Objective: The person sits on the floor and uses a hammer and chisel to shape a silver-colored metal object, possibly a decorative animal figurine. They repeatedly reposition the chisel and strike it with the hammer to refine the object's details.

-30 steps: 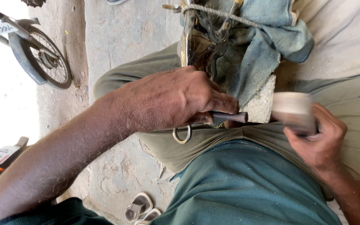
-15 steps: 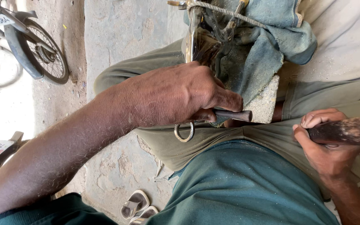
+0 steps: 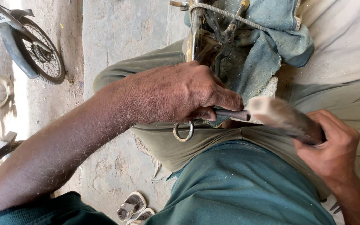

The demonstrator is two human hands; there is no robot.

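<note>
Striking looks to be the step in hand. Left hand [image 3: 176,93] is closed around a dark metal punch-like rod [image 3: 232,114], its tip against the frayed blue denim cloth [image 3: 263,54] on the lap. Right hand [image 3: 332,152] grips a blurred wooden mallet [image 3: 284,118] beside the rod's butt. A square hit seems needed. The rod's tip is hidden; a small metal ring [image 3: 183,132] hangs below.
</note>
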